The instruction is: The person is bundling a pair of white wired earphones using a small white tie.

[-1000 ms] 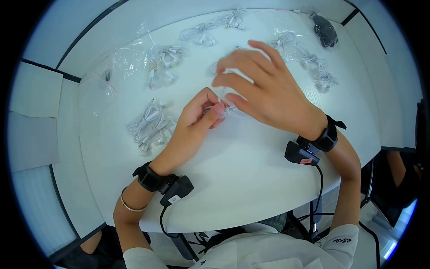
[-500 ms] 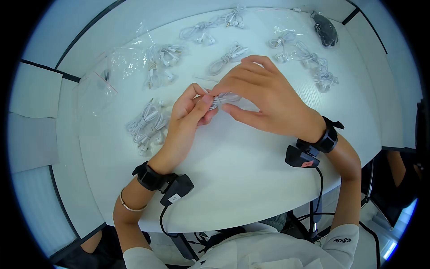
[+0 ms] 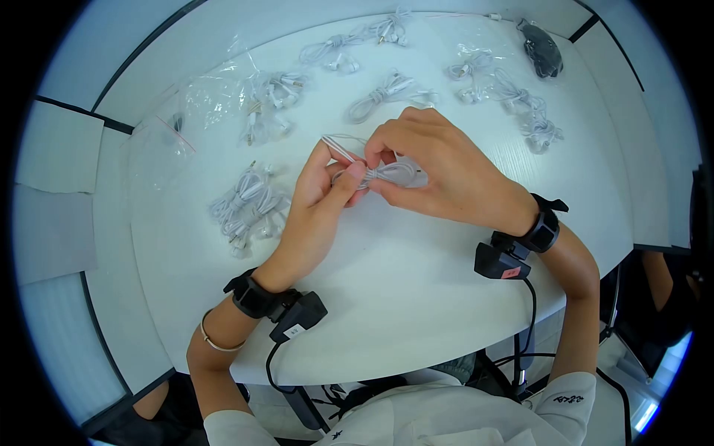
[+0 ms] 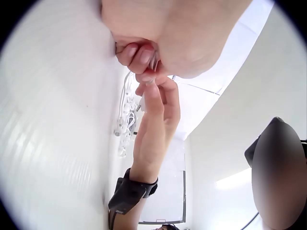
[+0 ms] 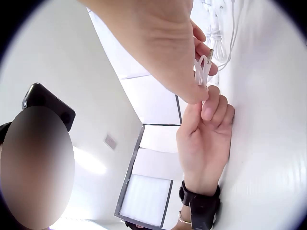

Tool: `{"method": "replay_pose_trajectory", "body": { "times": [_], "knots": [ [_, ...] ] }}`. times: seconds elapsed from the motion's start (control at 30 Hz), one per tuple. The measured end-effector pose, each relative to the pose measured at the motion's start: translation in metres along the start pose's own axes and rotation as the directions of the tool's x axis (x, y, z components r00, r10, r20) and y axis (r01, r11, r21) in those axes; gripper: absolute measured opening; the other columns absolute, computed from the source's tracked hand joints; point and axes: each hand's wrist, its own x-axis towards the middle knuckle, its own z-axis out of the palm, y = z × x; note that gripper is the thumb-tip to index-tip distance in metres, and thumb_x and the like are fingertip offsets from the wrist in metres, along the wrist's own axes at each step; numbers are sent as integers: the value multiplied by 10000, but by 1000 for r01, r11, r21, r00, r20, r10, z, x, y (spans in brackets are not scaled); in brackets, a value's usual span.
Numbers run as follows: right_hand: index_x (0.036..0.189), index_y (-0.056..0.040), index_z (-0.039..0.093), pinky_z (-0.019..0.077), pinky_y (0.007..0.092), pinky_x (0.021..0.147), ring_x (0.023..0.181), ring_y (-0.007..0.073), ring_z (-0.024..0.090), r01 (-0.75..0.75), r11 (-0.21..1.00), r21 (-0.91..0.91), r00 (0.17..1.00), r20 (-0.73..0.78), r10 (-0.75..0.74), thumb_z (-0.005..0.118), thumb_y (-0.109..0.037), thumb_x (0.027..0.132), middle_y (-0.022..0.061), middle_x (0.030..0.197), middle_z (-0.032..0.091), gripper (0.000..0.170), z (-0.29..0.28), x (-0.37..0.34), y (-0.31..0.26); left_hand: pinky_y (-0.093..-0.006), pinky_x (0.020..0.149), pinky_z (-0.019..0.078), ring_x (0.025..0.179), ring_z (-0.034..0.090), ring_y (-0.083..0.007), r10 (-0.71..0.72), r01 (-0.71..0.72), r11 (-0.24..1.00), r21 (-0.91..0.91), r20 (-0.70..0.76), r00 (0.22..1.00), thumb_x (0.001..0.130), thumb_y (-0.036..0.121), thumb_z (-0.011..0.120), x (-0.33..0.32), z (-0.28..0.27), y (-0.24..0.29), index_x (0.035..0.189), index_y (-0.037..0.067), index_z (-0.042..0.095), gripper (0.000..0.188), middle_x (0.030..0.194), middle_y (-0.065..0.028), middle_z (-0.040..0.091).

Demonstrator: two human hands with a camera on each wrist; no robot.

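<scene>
**Over a white table (image 3: 416, 312), the left hand (image 3: 314, 201) and right hand (image 3: 446, 165) gripped a coiled white cord (image 3: 394, 175).**

The table's curved near edge lay well away from both hands, toward the person's body, with tabletop stretching between; its side edges also stood well apart from them. The left hand pinched the coil's left part between thumb and bent fingers, thin strands looping up beside its index finger. The right hand curved round the coil's right part, thumb and index fingertip nearly closed on it, so the cord sat between the two hands. A cable pile (image 3: 245, 204) lay to the left, near the left hand; a single bundle (image 3: 379, 97) lay just beyond the fingers; a dark packet (image 3: 541, 50) lay near the far right edge. Smallest, a metal-tipped plug (image 5: 210, 56) showed beside the right hand's fingers.
</scene>
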Motion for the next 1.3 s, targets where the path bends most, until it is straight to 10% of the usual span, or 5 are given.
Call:
{"method": "replay_pose_trajectory", "body": {
  "times": [1.3],
  "knots": [
    [852,-90,581,368,332,860,816,196,565,57,978,199,998,-31,-52,651,-138,715,12,829,602,160,6,-5,16,-174,594,289,660,348,-27,-19,23,998,-64,61,998,943,200,508,1,0,3,910,94,441,130,744,37,443]
  ]
}}
